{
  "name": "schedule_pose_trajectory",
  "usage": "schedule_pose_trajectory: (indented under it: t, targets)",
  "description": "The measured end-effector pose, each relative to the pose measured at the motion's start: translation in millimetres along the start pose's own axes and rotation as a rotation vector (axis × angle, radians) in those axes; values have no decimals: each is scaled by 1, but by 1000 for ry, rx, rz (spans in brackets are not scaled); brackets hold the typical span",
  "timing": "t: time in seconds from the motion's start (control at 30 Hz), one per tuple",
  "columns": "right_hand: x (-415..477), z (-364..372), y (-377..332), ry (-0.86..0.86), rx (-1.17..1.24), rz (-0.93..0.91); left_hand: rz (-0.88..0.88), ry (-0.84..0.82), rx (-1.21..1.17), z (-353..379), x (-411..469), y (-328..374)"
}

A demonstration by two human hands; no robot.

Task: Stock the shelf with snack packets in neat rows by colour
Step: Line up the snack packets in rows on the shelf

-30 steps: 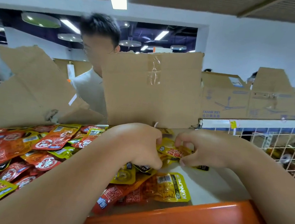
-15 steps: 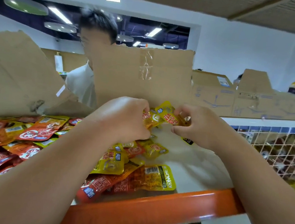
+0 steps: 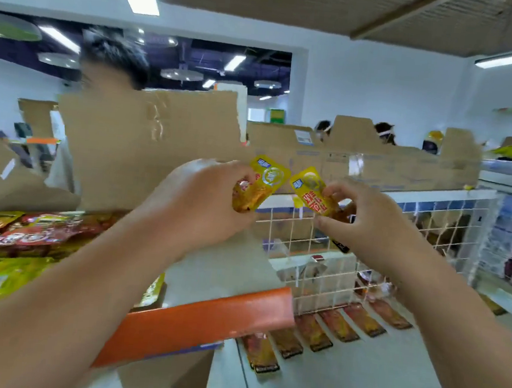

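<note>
While both hang aloft: left hand point(image 3: 204, 201) grips first yellow packet point(image 3: 263, 183); right hand point(image 3: 369, 225) pinches second yellow packet point(image 3: 312, 194), tops leaning together; laid row point(image 3: 337, 324) below-right, nearer right hand.

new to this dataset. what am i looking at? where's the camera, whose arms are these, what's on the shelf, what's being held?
No robot here: a person works with bare hands. The single view comes from a wide-angle camera on their head, so the arms entering from below are their own. The left hand pinches the left yellow packet; the right hand pinches the right yellow packet, both held up in the air. On the shelf, at left, lies a loose pile of red and yellow packets behind an orange rail. Lower right, beside a white wire grid, a row of red-brown packets lies side by side.
</note>
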State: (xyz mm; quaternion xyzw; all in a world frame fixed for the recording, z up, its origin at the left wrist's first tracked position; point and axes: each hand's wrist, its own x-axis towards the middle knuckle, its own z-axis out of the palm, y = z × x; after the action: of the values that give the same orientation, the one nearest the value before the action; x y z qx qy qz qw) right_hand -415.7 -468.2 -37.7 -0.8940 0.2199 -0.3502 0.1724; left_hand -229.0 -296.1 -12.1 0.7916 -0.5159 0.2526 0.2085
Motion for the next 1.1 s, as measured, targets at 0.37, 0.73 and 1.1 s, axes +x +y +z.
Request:
schedule_pose_trajectory:
  t: [0.37, 0.73, 1.1]
  targets:
    - [-119, -135, 198, 37, -120, 210, 79, -115, -332, 135, 14, 244]
    - [-190, -181, 330, 10, -136, 435, 1, -246, -537, 276, 3, 356]
    - [-154, -115, 433, -48, -139, 536, -25, -194, -540, 377, 28, 347]
